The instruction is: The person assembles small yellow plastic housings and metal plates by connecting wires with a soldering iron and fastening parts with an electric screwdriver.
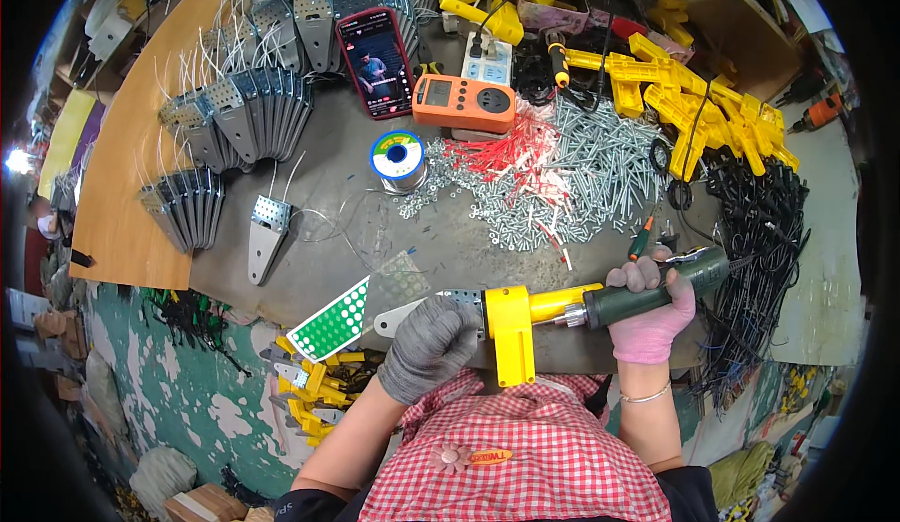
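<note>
My left hand point(431, 349), in a grey glove, is closed round a silver metal bracket point(397, 321) with a yellow plastic housing point(510, 335) fitted at its right end. My right hand point(654, 308), in a pink and grey glove, grips a dark green electric screwdriver point(611, 306) lying level, its silver chuck pointing left at the housing. Whether the bit touches a screw cannot be seen. Just beyond my left hand lies a green plate with white dots point(330, 320). A small screwdriver with a green and orange handle point(641, 238) rests beyond my right hand.
Farther back are a heap of screws point(600, 161), red and white wires point(525, 152), a solder spool point(397, 159), an orange meter point(463, 102) and a phone point(375, 61). Metal brackets point(248, 114) stand in rows at left. Yellow housings point(703, 110) and black cables point(755, 231) pile up at right.
</note>
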Action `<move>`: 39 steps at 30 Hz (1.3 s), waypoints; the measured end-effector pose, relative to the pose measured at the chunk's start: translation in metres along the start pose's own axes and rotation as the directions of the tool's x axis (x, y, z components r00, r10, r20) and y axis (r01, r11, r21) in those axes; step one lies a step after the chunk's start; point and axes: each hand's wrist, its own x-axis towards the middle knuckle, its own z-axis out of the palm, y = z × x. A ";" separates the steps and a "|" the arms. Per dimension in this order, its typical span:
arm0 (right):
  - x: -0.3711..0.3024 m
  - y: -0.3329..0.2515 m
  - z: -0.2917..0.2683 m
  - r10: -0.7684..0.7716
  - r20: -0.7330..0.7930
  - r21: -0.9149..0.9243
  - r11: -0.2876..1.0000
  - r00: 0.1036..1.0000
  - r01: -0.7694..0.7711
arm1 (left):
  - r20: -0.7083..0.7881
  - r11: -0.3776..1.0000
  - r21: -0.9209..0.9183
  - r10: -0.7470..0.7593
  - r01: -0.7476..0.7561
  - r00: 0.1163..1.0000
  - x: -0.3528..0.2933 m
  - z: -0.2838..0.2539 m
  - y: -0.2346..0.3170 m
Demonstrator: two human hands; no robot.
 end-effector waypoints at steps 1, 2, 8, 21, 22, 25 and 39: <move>0.000 0.000 0.001 -0.002 0.004 0.001 1.000 1.000 0.002 | 0.049 0.999 -0.020 0.048 -0.047 0.998 -0.002 -0.001 -0.004; -0.001 0.000 0.002 0.000 0.012 -0.004 1.000 1.000 0.000 | 0.048 0.998 -0.019 0.053 -0.052 0.997 -0.002 -0.003 -0.005; -0.004 0.002 0.004 -0.001 0.041 -0.013 1.000 0.999 0.002 | 0.096 0.993 -0.083 0.091 -0.083 0.991 -0.003 -0.007 -0.009; -0.008 0.005 0.005 -0.031 0.045 -0.014 0.999 0.999 0.031 | 0.156 0.995 -0.099 0.004 0.012 0.988 -0.005 -0.007 -0.013; -0.008 0.005 0.005 -0.032 0.044 -0.014 0.999 0.999 0.032 | 0.151 0.995 -0.103 0.001 0.014 0.989 -0.003 -0.008 -0.010; -0.008 0.005 0.005 -0.039 0.036 -0.018 0.999 0.999 0.039 | 0.143 0.994 -0.108 0.004 0.012 0.990 -0.001 -0.009 -0.007; -0.007 0.006 0.004 -0.033 0.037 -0.018 0.999 0.999 0.034 | 0.138 0.993 -0.120 0.019 -0.002 0.990 -0.007 -0.007 -0.009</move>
